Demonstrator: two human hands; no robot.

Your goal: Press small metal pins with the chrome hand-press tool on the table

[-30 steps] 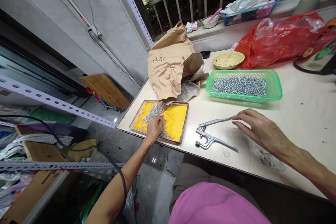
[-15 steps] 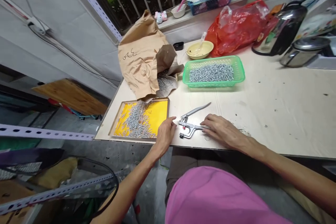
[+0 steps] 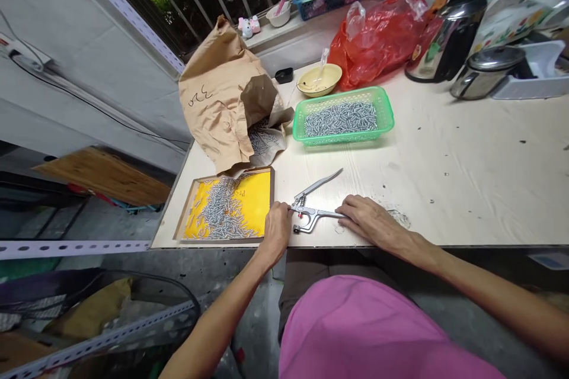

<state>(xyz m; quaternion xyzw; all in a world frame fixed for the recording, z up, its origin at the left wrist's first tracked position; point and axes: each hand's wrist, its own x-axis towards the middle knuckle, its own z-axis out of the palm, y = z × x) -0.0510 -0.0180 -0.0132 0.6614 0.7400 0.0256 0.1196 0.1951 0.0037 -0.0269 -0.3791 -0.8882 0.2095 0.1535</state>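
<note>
A pair of metal snap-fastener pliers (image 3: 311, 216) with a coil spring lies on the table, its handles spread apart. My right hand (image 3: 371, 222) has its fingers closed on the end of the lower handle. Beside the jaw end, my left hand (image 3: 277, 230) is closed, fingertips pressed together at the pliers' head; what they pinch, if anything, is too small to tell. Just left of that hand is a shallow tray (image 3: 272, 186) with a yellow bottom, holding a heap of small silvery metal pins (image 3: 221, 207).
Behind the pliers stands a green plastic basket (image 3: 387, 111) of similar pins. A brown paper bag (image 3: 217, 100) spills more pins. Farther back are a yellow bowl (image 3: 329, 74), a red plastic bag (image 3: 377, 41), an electric kettle (image 3: 451, 35) and a metal pot (image 3: 482, 77).
My left thumb and fingers, apart before, have closed against the pliers' head. My right hand stays on the handle. The whole view has shifted slightly as my head turned.
</note>
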